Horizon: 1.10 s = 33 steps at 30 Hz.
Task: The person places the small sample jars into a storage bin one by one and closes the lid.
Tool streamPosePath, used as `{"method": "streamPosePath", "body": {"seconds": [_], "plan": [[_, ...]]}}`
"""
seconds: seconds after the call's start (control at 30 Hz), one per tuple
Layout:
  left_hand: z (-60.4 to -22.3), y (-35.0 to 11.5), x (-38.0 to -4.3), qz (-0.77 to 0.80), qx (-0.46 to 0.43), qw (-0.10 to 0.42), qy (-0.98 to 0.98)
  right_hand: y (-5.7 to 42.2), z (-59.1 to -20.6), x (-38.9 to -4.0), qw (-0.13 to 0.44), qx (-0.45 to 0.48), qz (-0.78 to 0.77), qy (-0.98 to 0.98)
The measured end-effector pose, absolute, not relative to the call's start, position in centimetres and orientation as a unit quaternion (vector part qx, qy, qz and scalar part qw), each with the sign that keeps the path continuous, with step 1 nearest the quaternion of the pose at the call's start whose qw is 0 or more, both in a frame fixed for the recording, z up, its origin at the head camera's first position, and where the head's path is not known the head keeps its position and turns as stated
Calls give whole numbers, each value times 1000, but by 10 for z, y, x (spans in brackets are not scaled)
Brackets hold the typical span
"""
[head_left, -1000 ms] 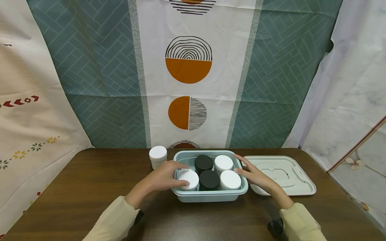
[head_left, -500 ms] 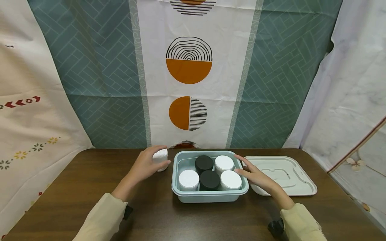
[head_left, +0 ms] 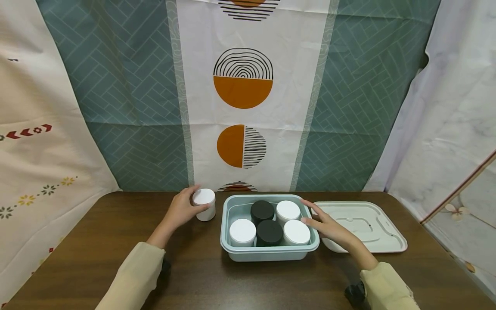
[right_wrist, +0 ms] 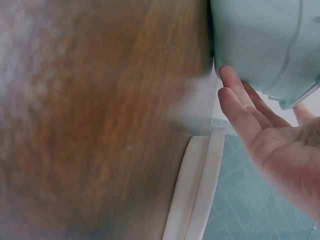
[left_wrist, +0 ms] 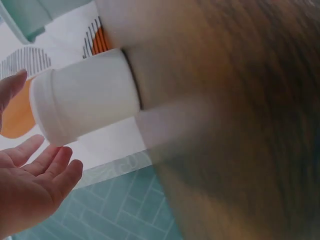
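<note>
A white jar with a white screw lid (head_left: 203,206) stands upright on the table, left of the pale blue-green plastic tub (head_left: 267,254). My left hand (head_left: 181,212) is at the jar's left side, thumb and fingers spread around its lid. In the left wrist view a gap shows between thumb and lid, while the fingertips lie close to the lid's edge; whether they touch cannot be told. My right hand (head_left: 329,226) rests against the tub's right end, its fingers extended. In the right wrist view, fingertips (right_wrist: 229,75) lie along the tub's outer wall.
Inside the tub stand two black-lidded jars (head_left: 269,233) and three white-lidded ones, including a white jar (head_left: 242,232) at front left. A whitish rectangular lid (head_left: 364,226) lies right of the tub, behind my right hand. Patterned cloth (head_left: 248,86) hangs behind the brown table (head_left: 97,241).
My left hand has left the white jar at the tub's front left and moved left to the jar outside. That jar stays near its place. My right hand keeps its place.
</note>
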<state>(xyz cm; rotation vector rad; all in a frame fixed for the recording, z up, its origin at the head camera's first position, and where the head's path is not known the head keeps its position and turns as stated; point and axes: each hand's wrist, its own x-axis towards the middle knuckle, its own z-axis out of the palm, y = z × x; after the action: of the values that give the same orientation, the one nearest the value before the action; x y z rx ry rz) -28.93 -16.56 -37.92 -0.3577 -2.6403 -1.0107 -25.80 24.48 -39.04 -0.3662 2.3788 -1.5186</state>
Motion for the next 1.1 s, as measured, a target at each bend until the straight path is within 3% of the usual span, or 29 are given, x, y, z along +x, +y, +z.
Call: {"method": "streamPosePath", "body": {"seconds": [0.73, 1.1], "plan": [[-386, -160, -295, -344, -108, 141, -922, 244, -390, -256, 148, -129, -532, 824], [-366, -161, -288, -355, -107, 200, -907, 245, -392, -258, 146, -135, -534, 821]]}}
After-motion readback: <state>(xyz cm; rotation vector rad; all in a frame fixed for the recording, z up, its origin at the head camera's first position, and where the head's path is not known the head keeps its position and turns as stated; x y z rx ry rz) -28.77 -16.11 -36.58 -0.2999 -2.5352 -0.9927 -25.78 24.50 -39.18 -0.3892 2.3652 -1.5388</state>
